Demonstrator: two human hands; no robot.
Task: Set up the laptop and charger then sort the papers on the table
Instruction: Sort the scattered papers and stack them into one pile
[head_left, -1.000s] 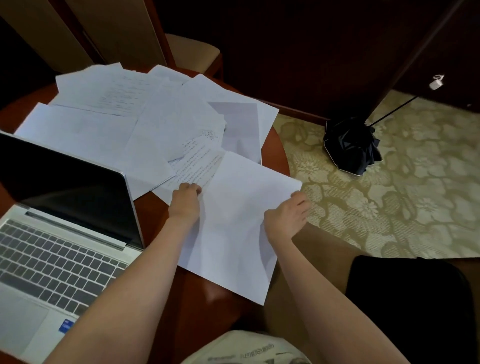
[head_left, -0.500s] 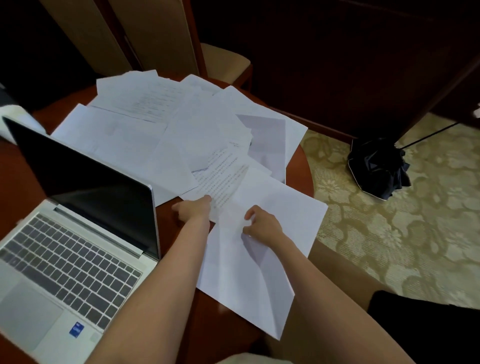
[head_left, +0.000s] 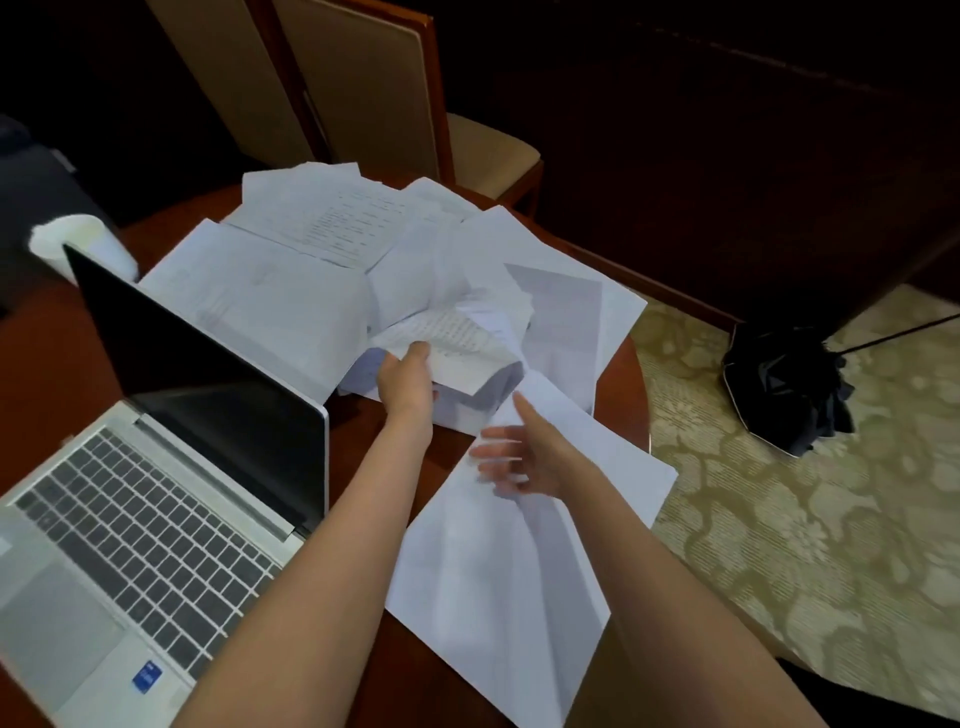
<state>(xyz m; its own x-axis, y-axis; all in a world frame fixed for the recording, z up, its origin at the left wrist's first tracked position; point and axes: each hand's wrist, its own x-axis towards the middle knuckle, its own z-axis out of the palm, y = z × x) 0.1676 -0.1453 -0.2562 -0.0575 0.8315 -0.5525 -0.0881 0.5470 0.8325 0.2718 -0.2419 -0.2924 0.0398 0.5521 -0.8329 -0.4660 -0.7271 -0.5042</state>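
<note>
Left hand (head_left: 406, 383) has its fingers curled round the near edge of a printed sheet (head_left: 457, 338) and holds it up off the pile, so the page bows over in the middle. Right hand (head_left: 524, 462) isn't gripping anything: fingers spread and straight, palm turned inward, just above a big blank sheet (head_left: 519, 597). It's blurry, so I can't tell if the fingertips actually touch the paper.

That blank sheet lies on the near right part of the round wooden table (head_left: 631, 374), with one corner hanging past the edge. The rest of the papers (head_left: 291, 296) are fanned out overlapping across the far half, some printed, some plain.

The laptop (head_left: 156, 519) sits open on the left with a dark screen, its near corner cut off by the frame. Behind the lid there's a white cup-like thing (head_left: 78, 244), half hidden, so I can't say what it is or what's in it.

A padded chair (head_left: 363, 93) stands behind the table, and a black folded umbrella (head_left: 784, 384) lies on the patterned carpet (head_left: 779, 519).
</note>
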